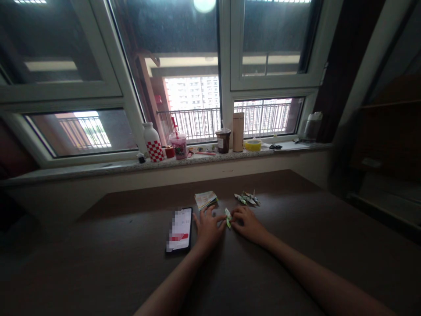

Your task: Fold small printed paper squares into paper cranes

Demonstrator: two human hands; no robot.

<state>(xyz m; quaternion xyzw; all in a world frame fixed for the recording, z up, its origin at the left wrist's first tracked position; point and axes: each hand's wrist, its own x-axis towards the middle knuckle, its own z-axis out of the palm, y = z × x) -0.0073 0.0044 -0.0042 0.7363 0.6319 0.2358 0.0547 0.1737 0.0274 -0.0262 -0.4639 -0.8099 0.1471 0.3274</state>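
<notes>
A small green-and-white piece of folded paper (227, 218) stands between my hands, low over the table. My left hand (209, 226) pinches its left side with thumb and forefinger, the other fingers loosely spread. From the right, my right hand (247, 224) grips the opposite side, its fingers curled. Beyond my right hand lies a small pile of pointed folded-paper figures (248, 199), which look like paper cranes. A stack of printed paper sheets (206, 199) rests just past my left hand. Left of that hand lies a phone (180, 230) with its screen lit.
The dark table (138, 272) reaches toward a window sill (131, 166). On the sill stand a checkered bottle (153, 142), a pink drink cup (178, 145), a dark drink cup (223, 141), a tan flask (238, 131), yellow tape (253, 145) and scissors (275, 147).
</notes>
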